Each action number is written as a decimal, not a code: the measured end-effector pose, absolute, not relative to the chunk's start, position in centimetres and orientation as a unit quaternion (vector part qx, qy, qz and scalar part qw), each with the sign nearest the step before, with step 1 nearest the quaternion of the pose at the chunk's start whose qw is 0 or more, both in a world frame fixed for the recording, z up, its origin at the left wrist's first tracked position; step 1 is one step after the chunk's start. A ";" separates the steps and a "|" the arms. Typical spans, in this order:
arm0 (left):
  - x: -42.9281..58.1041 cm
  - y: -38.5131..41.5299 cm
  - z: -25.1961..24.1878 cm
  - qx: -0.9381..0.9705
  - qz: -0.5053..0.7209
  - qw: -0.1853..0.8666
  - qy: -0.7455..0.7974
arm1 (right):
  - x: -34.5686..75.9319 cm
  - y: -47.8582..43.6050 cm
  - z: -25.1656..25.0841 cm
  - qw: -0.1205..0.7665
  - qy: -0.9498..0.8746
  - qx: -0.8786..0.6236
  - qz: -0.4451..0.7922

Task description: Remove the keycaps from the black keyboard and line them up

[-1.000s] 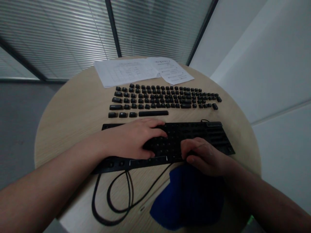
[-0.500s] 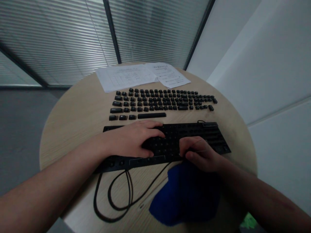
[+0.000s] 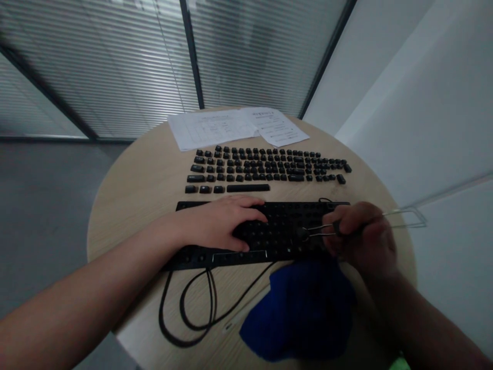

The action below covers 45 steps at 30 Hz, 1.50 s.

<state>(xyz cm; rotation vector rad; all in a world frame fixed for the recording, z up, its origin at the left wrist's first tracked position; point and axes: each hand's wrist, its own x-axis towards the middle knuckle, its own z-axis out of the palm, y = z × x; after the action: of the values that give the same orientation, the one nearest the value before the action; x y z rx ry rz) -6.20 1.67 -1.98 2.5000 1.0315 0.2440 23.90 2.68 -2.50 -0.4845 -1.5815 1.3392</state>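
A black keyboard (image 3: 283,221) with its keycaps off across much of it lies on the table. My left hand (image 3: 219,221) rests on its left half, fingers spread and thumb near the front edge. Closed around the dark middle of a wire keycap puller (image 3: 402,213) is my right hand (image 3: 364,239), above the keyboard's right end. At the puller's left wire tips sits a small dark piece, apparently a keycap (image 3: 302,234); whether it is gripped I cannot tell. Beyond the keyboard, loose black keycaps (image 3: 252,167) lie in rows, with a long spacebar (image 3: 248,188) at the front.
A blue cloth (image 3: 296,313) lies in front of the keyboard, beside a looped black cable (image 3: 181,303). Printed papers (image 3: 215,128) lie at the back of the round wooden table (image 3: 127,190). Glass with blinds and a white wall stand behind.
My right hand has lifted off the keyboard's front edge and moved right and up, bringing the keycap puller into plain view. My left hand has stayed on the keyboard. The whole view has shifted slightly.
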 end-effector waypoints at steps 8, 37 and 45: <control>-5.4 1.4 -1.0 0.904 0.217 0.180 0.322 | 22.8 3.2 -4.2 0.446 -0.684 -0.233 0.529; -3.9 -1.0 0.3 0.889 0.329 0.110 0.299 | 22.2 4.5 -5.2 0.424 -0.591 -0.321 0.606; -4.0 -0.7 -0.3 0.892 0.352 0.055 0.278 | 22.5 3.7 -4.6 0.521 -0.645 -0.305 0.469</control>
<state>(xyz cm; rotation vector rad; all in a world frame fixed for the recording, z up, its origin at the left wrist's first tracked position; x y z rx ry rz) -3.97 -0.72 -0.29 2.7085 0.8432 1.0671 22.50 3.68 -4.60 -0.7316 -1.5451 1.1231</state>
